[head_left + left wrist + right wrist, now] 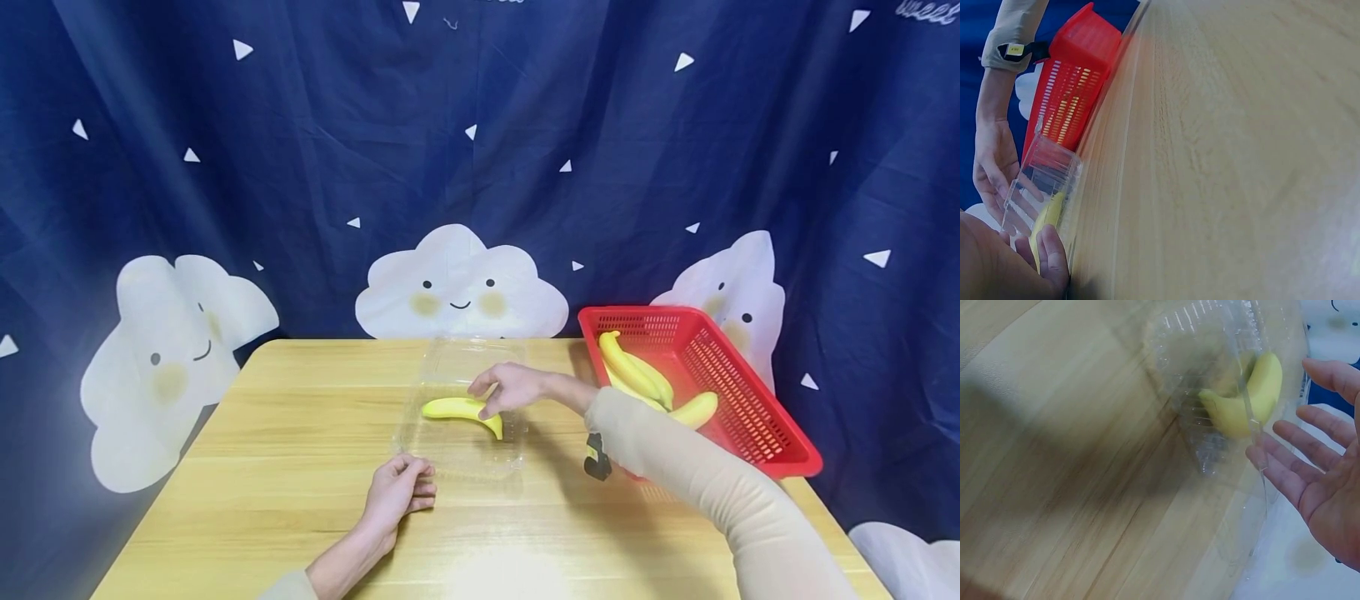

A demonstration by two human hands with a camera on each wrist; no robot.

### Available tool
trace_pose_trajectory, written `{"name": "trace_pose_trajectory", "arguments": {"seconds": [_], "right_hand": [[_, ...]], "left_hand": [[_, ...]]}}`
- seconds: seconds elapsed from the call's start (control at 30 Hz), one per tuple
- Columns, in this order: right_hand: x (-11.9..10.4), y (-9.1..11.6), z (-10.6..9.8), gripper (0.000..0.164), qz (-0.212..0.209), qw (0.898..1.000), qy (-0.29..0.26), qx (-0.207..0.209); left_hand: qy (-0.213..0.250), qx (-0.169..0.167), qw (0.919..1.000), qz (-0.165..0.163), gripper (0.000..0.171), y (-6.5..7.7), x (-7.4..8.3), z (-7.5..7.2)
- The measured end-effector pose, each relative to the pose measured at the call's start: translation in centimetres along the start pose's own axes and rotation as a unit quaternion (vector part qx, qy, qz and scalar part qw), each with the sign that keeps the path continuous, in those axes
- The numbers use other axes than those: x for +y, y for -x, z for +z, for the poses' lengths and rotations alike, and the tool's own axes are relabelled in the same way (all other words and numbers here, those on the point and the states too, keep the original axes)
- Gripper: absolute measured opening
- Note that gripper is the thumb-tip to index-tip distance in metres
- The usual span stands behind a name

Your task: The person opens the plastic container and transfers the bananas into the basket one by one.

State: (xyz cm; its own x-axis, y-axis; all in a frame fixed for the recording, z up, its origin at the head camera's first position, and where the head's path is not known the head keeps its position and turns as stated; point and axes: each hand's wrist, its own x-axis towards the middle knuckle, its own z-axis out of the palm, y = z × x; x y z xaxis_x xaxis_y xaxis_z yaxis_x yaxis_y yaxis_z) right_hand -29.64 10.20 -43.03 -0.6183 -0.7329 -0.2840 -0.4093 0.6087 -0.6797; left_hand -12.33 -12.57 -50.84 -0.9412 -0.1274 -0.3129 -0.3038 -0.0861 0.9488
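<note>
A clear plastic clamshell box (472, 462) lies on the table with its lid (468, 357) folded back. One yellow banana (453, 407) lies in its base, stem end towards the right. My right hand (513, 387) is over the box at the banana's right end. In the right wrist view its fingers (1313, 447) are spread and fairly straight, apart from the banana and holding nothing. At the box's front left corner, my left hand (397, 492) has its fingertips right by the edge, with relaxed fingers (1052, 250) in the left wrist view.
A red plastic basket (750, 367) stands at the right of the table, with several bananas (633, 371) inside. The right forearm crosses its near side, and a black strapped device (597, 457) is on that wrist. A dark blue curtain (480, 167) hangs behind the table.
</note>
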Motion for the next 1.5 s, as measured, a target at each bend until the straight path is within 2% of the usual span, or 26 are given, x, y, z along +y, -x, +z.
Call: {"name": "trace_pose_trajectory", "arguments": {"seconds": [0.47,0.93,1.3,1.5], "right_hand": [[-0.1,-0.4,0.8,0.062,-0.002,1.000,0.026,-0.002],[-0.5,-1.0,2.1,0.056,-0.004,0.998,0.057,0.024],[-0.5,-1.4,2.9,0.057,0.008,0.994,0.097,0.047],[-0.4,-1.5,3.2,0.058,0.012,0.994,0.097,0.051]], "left_hand": [[-0.003,-0.003,1.0000,0.000,0.016,-0.1,-0.1,0.0],[-0.002,-0.004,1.0000,0.003,0.017,0.0,-0.2,0.0],[0.005,0.002,1.0000,0.004,0.017,0.2,-0.1,0.1],[0.006,0.003,1.0000,0.005,0.016,0.2,-0.1,0.1]]}}
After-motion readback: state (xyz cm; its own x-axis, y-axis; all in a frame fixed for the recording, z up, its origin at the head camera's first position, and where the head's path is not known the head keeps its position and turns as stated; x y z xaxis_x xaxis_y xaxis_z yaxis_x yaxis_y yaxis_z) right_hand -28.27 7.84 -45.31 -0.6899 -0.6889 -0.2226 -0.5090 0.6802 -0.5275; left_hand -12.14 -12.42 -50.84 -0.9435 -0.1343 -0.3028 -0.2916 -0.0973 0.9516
